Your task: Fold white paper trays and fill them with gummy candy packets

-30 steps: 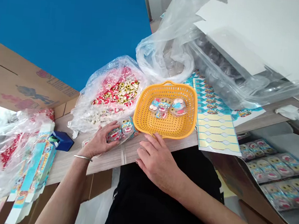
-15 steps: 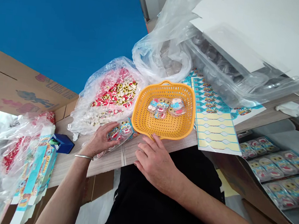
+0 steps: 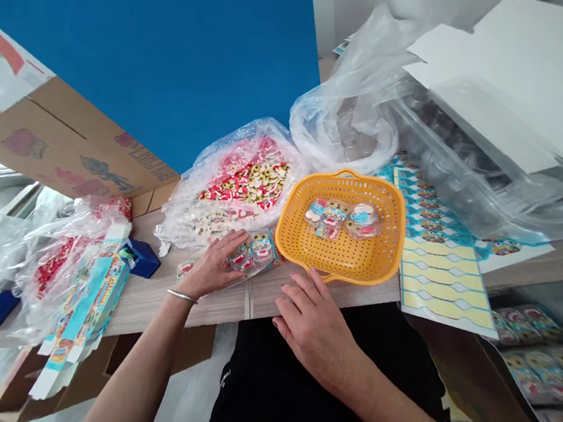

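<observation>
My left hand (image 3: 216,262) lies over a row of clear plastic packs at the table's front edge, thumb and fingers around one clear candy pack (image 3: 261,248) with a colourful printed band. Part of another clear pack (image 3: 185,268) shows on the far side of this hand. My right hand (image 3: 315,314) is open with loosely bent fingers, palm down, and holds nothing. Its fingertips are at the front rim of an orange perforated basket (image 3: 291,239). Inside the basket are a few small clear packs (image 3: 362,219) with red, white and blue contents.
Behind the left hand sits an open plastic bag of red, white and yellow pieces (image 3: 249,184). Another clear bag (image 3: 354,135) stands behind the basket. Printed label sheets (image 3: 442,282) lie right of it. A blue tape dispenser (image 3: 143,258) and flattened printed boxes (image 3: 94,292) are at left.
The camera view has turned left, so everything sits further right in the picture. My left hand stays over the packs, and my right hand stays by the basket's front rim.
</observation>
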### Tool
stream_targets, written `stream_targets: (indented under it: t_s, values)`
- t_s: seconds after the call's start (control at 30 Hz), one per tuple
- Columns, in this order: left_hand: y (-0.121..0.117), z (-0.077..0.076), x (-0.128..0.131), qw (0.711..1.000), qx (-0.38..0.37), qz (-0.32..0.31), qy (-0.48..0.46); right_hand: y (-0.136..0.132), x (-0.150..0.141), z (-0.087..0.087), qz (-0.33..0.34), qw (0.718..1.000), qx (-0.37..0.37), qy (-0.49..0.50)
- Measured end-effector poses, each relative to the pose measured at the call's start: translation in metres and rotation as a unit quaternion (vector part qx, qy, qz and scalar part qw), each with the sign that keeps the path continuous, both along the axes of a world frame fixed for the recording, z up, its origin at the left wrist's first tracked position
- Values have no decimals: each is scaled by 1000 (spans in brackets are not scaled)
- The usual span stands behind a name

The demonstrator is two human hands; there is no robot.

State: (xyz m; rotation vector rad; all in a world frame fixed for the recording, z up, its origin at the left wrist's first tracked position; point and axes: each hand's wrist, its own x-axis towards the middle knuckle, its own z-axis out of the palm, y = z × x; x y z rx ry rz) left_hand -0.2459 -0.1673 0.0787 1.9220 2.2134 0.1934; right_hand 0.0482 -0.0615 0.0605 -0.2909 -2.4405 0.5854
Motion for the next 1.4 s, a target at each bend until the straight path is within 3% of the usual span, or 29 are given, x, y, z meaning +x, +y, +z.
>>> stream_targets:
  t_s: [0.2, 0.37, 0.47, 0.53, 0.73, 1.03, 1.27, 1.4]
  values:
    - [-39, 6, -2, 995, 60, 69, 42, 9, -22, 14, 11, 999, 29, -25]
    - [-61, -6, 3, 986, 91, 118, 69, 16, -104, 33, 102, 983, 88, -126]
    - [-63, -14, 4, 985, 90, 134, 65, 15, -150, 30, 149, 965, 97, -195]
    - [-65, -19, 2, 985, 89, 138, 58, 15, -164, 24, 155, 956, 101, -228]
    - [-68, -27, -2, 987, 118, 108, 33, 20, -157, 16, 119, 956, 88, -253]
    - [-58, -23, 9, 982, 186, 42, -15, 26, -156, 19, 130, 960, 78, -234]
    - [-59, -27, 9, 984, 141, 92, 63, 27, -156, 17, 137, 961, 63, -230]
    - [-60, -26, 11, 983, 130, 102, 83, 29, -171, 23, 121, 965, 64, -226]
